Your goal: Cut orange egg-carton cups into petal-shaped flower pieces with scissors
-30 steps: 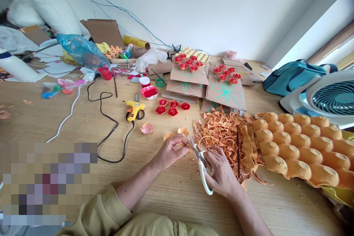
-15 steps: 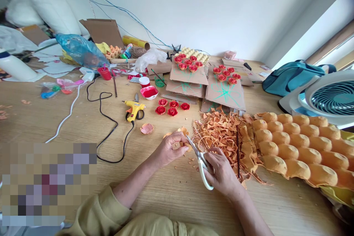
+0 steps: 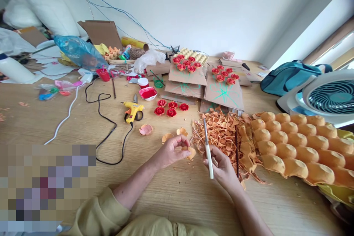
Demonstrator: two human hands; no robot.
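Note:
My left hand pinches a small orange egg-carton cup piece just above the wooden table. My right hand grips white-handled scissors, blades closed and pointing away from me, apart from the cup piece. A heap of orange carton scraps lies just beyond both hands. Two cut orange petal pieces rest on the table ahead of my left hand.
An orange egg tray lies at the right, with a fan and teal bag behind. A yellow glue gun, its black cord, red paper roses, a red paint bowl and cardboard sheets stand farther back.
The scissors have left the cup piece, closed, and swung upright to point away from me. My left hand has turned the orange piece slightly and stayed in place.

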